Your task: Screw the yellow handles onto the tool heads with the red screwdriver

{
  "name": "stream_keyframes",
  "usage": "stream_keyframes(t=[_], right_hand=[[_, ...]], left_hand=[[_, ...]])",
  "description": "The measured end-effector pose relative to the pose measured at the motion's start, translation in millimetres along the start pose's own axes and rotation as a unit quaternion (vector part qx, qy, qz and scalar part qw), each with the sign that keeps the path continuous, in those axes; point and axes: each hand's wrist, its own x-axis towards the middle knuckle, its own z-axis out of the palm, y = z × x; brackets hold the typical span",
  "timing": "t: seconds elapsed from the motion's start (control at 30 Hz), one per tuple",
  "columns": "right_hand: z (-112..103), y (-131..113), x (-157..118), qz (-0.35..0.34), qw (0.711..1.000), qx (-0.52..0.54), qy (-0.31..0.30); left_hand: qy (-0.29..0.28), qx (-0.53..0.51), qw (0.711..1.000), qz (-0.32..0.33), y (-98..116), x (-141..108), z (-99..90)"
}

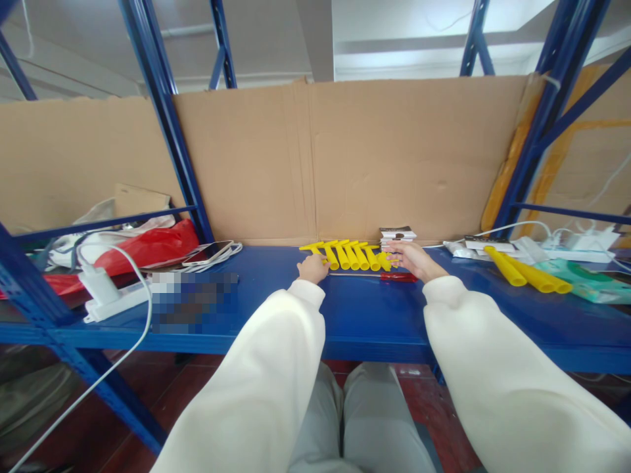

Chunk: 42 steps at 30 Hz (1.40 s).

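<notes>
A row of several yellow T-shaped plastic tubes [351,256] lies on the blue shelf, their round open ends toward me. My left hand [313,269] is at the row's left end, its fingers curled around the leftmost yellow tube [312,247], whose lower part they hide. At the right end, my right hand [414,259] has its fingers extended and apart, the tips beside a yellow piece [385,262] whose shape is partly hidden. Just in front of the row lies a screwdriver with a red handle [398,278], its thin shaft pointing left. Behind my right hand sits a small stack of printed boxes or cards [397,234].
Cardboard [394,157] walls off the shelf's back between blue metal posts [172,118]. To the left are a phone [211,255], a power strip [116,302] with a white cable, and a red bag [152,248]. More yellow tubes [530,274] and a green packet [584,279] lie right.
</notes>
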Motion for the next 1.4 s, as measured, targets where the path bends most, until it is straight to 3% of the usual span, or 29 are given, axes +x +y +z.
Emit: stream_keyframes(t=[0.93, 1.1, 1.17, 1.2, 1.3, 1.4], right_hand=[[4.5, -2.9, -6.3, 0.009, 1.0, -0.02, 0.014], [3.1, -4.7, -3.3, -0.008, 0.996, -0.083, 0.039], [-5.1, -5.7, 0.4, -0.028, 0.977, -0.184, 0.107], [-11.7, -6.1, 2.3, -0.042, 0.954, -0.252, 0.157], [-39.3, -5.7, 6.6, -0.082, 0.839, -0.44, 0.31], [-68.2, -2.1, 6.8, -0.057, 0.776, -0.469, 0.417]], left_hand=[[0.018, 0.019, 1.0, 0.005, 0.2, 2.8, -3.0], [0.026, 0.017, 0.999, 0.008, 0.1, 4.0, 1.0], [0.034, 0.009, 0.999, 0.018, 0.3, 4.3, 3.2], [0.041, 0.003, 0.999, 0.026, 0.4, 4.5, 4.4], [0.07, -0.012, 0.996, 0.053, 0.7, 5.7, 8.2], [0.089, -0.023, 0.994, 0.066, 0.7, 7.5, 11.2]])
